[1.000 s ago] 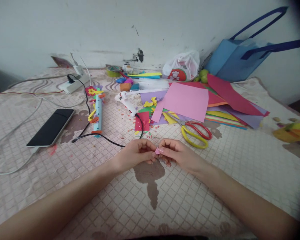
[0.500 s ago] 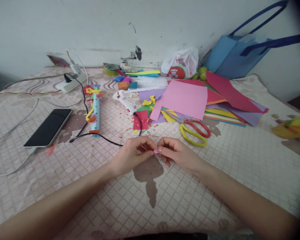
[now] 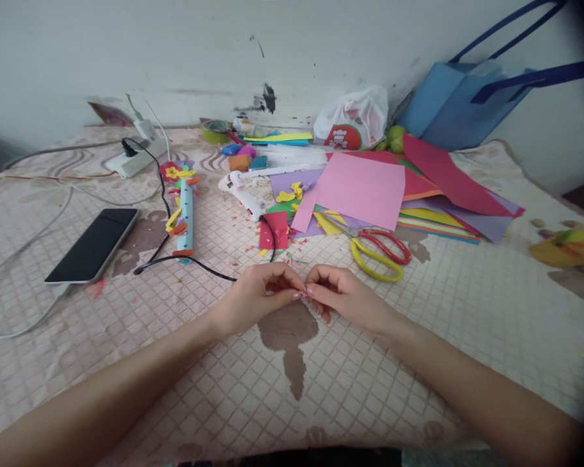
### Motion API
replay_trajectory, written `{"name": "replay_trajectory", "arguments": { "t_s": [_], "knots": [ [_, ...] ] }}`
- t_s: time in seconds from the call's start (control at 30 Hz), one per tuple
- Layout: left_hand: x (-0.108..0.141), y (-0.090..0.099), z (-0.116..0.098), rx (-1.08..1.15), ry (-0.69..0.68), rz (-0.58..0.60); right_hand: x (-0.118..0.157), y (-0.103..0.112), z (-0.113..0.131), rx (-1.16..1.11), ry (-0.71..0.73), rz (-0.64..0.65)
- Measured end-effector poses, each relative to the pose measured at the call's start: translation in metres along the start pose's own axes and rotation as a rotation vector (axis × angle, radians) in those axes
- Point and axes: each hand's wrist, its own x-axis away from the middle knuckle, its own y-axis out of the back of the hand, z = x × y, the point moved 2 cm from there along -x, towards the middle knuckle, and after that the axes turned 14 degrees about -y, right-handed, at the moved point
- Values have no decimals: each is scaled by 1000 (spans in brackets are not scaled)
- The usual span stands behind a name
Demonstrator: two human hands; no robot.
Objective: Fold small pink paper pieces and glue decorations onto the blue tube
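Cloth-covered worktop [image 3: 370, 402], lattice pattern with brown patches, set against a marked wall. Blue bag [image 3: 448, 104] at the far right, dark-blue handles raised; something pale and translucent shows at its mouth, contents not identifiable. Paper pile [image 3: 360, 188] in front of it: pink sheet uppermost at left, red sheet at right, purple, green, yellow and orange edges below. White plastic bag [image 3: 365, 117] behind the pile, red print on its front; contents hidden.

Left hand [image 3: 248, 295] and right hand [image 3: 348, 295] meet near the centre of the worktop, each with thumb and forefinger pinched together on one small pink piece. Yellow packet [image 3: 567, 250] at the right edge, blurred; orange and green show in it, whether inside or printed cannot be told.

Phone [image 3: 95, 245] at left, cable attached. Power strip [image 3: 136, 157] beyond it, plugs seated. Scissors [image 3: 359, 234], red and yellow handles, at the near edge of the pile. White glue gun [image 3: 243, 194] on its side, black cord running toward the left hand. Light-blue strip [image 3: 187, 214] with orange and yellow bits along it, left of the gun. Green fruit [image 3: 396, 139] beside the white plastic bag. Tape roll [image 3: 215, 132] near the wall.

Pink piece [image 3: 303, 294]: between the fingertips of both hands, mostly covered.
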Motion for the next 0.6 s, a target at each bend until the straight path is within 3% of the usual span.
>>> {"name": "replay_trajectory", "arguments": {
  "t_s": [0.6],
  "knots": [
    [0,1,3,55,23,-13,-1,0,-1,41,12,-12]
  ]
}}
